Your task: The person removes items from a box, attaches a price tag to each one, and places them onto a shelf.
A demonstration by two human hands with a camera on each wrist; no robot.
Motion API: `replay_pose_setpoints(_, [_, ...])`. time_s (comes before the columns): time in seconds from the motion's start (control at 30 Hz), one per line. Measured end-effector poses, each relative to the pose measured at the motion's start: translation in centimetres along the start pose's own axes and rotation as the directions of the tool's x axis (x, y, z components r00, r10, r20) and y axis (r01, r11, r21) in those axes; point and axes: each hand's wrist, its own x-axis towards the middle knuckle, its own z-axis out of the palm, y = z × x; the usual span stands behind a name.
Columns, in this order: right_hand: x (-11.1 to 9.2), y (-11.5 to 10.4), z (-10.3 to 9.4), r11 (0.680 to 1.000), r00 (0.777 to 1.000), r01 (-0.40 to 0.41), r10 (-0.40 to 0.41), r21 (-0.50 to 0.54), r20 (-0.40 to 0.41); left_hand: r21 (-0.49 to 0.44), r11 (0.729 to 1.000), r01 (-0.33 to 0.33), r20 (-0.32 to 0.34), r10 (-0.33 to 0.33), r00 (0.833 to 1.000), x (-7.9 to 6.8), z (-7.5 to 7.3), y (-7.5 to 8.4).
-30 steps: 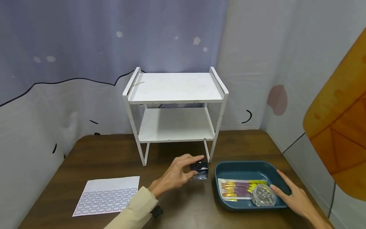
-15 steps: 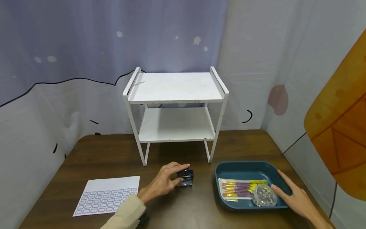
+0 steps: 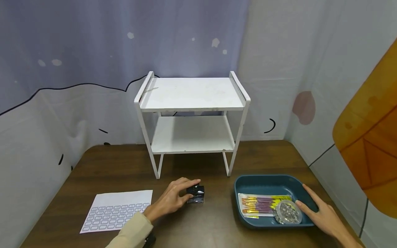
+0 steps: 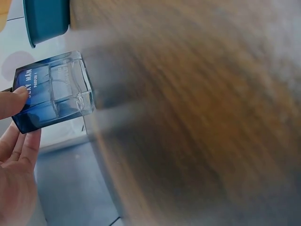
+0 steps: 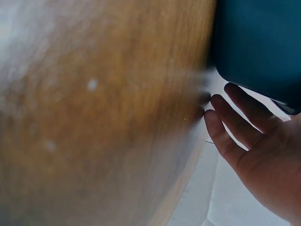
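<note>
On the near right, the right hand [image 3: 324, 214] has its fingers spread at the right end of a blue-green tray [image 3: 263, 186]. In the tray lie a pack of paintbrushes [image 3: 256, 204] and, over its right end, a round clear tub [image 3: 288, 212] of silvery bits. On the near left is a paper sheet [image 3: 116, 210] with little boxes. Between sheet and tray, the left hand [image 3: 169, 200] pinches a blue perfume bottle [image 4: 56, 92], cap up. Farther back, a white shelf [image 3: 192, 93] stands on the brown table [image 3: 105, 162].
</note>
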Motion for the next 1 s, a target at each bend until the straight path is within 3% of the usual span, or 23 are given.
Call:
replay_pose_setpoints(0.23, [0.04, -0.05, -0.15, 1.000, 1.000, -0.010, 0.010, -0.007, 0.012, 0.014, 1.000, -0.017, 0.004, 0.017, 1.000, -0.06, -0.04, 0.01])
replay_pose_setpoints(0.7, [-0.04, -0.15, -0.19, 1.000, 1.000, -0.016, 0.016, -0.011, 0.013, 0.032, 0.999, 0.041, 0.053, -0.043, 0.998, -0.12, -0.37, 0.40])
replay_pose_setpoints(1.0, [-0.25, -0.49, -0.50, 1.000, 1.000, 0.002, -0.002, -0.012, -0.009, 0.048, 0.997, 0.061, 0.044, -0.063, 0.997, -0.15, -0.46, 0.48])
